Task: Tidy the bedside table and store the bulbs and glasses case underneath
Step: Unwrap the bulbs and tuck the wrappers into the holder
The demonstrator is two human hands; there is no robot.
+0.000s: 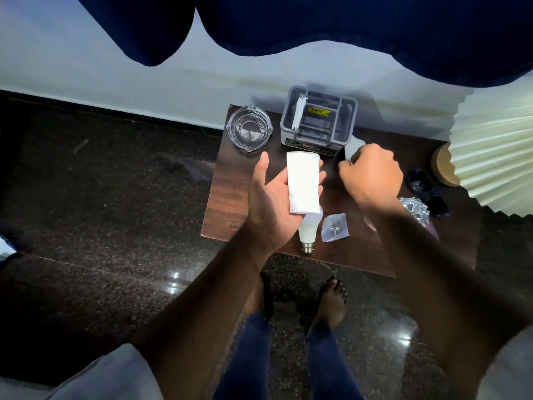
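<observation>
- Legs in blue jeans [253, 356] and bare feet at bottom centre, standing on dark speckled polished floor [101, 197]; ceiling lights reflect in it.
- Both forearms reach up from the lower frame over a small dark wood desk [227, 192] at centre right.
- Left hand [274, 197]: palm up above the desk's near left part, fingers [321, 176] nearly straight, thumb spread. A white flat pouch [302, 183] lies across palm and fingers, not clenched.
- Right hand [372, 174]: palm down over desk centre, fingers curled downward beside a rounded white object [355, 147]. Cannot tell whether they have hold of it.
- Bulb [307, 230]: lying on the desk below the left hand, metal cap toward the near edge, globe end hidden under the pouch.
- Small clear bag of metal parts [334, 226] just right of the bulb.
- Back of desk: glass ashtray [249, 128] at left corner, grey compartmented organiser [318, 119] beside it.
- Right side: dark sunglasses [427, 192], crumpled clear plastic [414, 206], lamp with pleated pale shade [490, 154] on a round wooden base [442, 166].
- Room: white wall [115, 82] behind; dark blue curtain [346, 24] hangs across the top of frame.
</observation>
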